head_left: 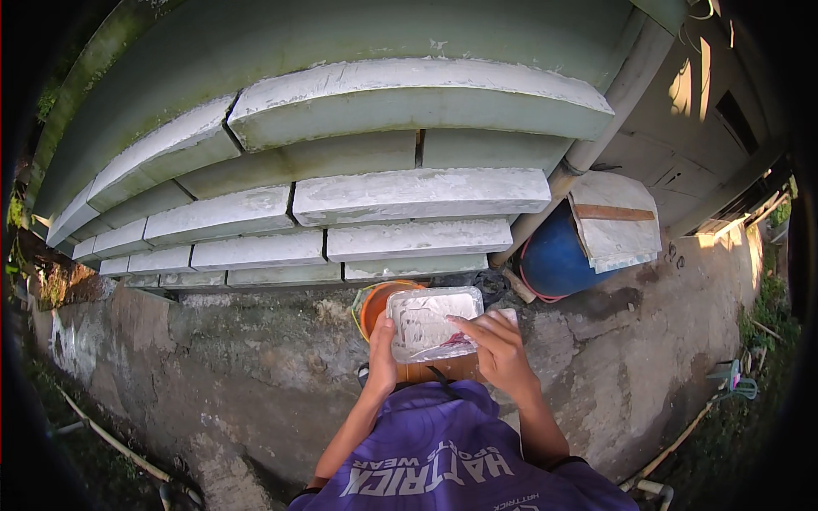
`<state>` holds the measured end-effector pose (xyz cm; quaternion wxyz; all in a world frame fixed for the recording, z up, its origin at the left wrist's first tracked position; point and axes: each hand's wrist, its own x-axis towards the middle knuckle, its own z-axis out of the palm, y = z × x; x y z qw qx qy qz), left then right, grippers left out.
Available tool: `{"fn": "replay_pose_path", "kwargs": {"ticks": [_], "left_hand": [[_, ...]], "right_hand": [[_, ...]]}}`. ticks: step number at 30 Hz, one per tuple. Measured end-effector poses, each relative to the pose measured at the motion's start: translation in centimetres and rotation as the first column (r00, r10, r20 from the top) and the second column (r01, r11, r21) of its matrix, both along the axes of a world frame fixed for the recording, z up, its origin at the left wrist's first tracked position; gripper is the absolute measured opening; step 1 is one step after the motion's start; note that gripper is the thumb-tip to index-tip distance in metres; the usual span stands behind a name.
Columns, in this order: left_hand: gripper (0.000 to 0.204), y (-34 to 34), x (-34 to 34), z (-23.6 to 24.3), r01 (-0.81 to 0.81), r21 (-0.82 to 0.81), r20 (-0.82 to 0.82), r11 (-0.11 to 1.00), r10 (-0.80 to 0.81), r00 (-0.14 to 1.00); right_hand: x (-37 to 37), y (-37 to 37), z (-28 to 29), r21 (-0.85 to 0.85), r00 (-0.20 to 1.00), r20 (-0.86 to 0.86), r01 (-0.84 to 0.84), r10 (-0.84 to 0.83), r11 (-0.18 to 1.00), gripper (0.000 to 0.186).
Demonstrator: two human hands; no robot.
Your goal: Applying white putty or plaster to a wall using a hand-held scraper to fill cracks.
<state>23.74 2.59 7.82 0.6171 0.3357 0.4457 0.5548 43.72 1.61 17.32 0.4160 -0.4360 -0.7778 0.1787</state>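
A clear plastic tray (434, 290) is sitting just below the middle of the frame, holding white paste (424, 319). The left hand (383, 356) is gripping its left edge, thumb at the rim. The right hand (497, 345) is reaching over its right side, index finger pointing across the paste; whether it is gripping anything, I cannot tell. An orange bucket (368, 311) is showing partly behind the tray. A blue barrel (554, 255) is standing right of centre, and white-topped ledges (417, 194) are filling the upper frame.
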Motion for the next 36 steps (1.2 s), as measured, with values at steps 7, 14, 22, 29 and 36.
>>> {"fn": "replay_pose_path", "kwargs": {"ticks": [7, 14, 22, 29, 36], "left_hand": [[0.048, -0.4, -1.5, -0.7, 0.012, -0.048, 0.008, 0.999, -0.012, 1.000], [0.046, -1.0, -1.8, 1.1, 0.054, 0.014, -0.041, 0.998, -0.053, 0.998], [0.048, -1.2, -2.1, 0.9, 0.082, 0.051, -0.048, 0.995, -0.079, 0.996], [0.046, -1.2, -1.9, 1.2, 0.094, 0.020, -0.028, 0.995, -0.093, 0.995], [0.043, -1.3, -1.6, 1.1, 0.122, -0.014, 0.011, 0.992, -0.122, 0.992]], "right_hand": [[-1.7, -0.3, -1.0, -0.033, 1.000, 0.022, -0.017, 0.018, 0.999, 0.048], [-3.1, 0.0, -1.5, 0.020, 0.998, 0.005, 0.064, -0.064, 0.998, 0.047], [-3.2, 0.5, -1.5, -0.028, 1.000, 0.027, 0.007, -0.006, 1.000, 0.047], [-2.9, 0.7, -1.8, -0.093, 0.999, 0.024, -0.027, 0.029, 0.995, 0.046], [-2.6, 1.7, -2.1, -0.305, 0.997, -0.063, -0.067, 0.050, 0.950, 0.050]]}}
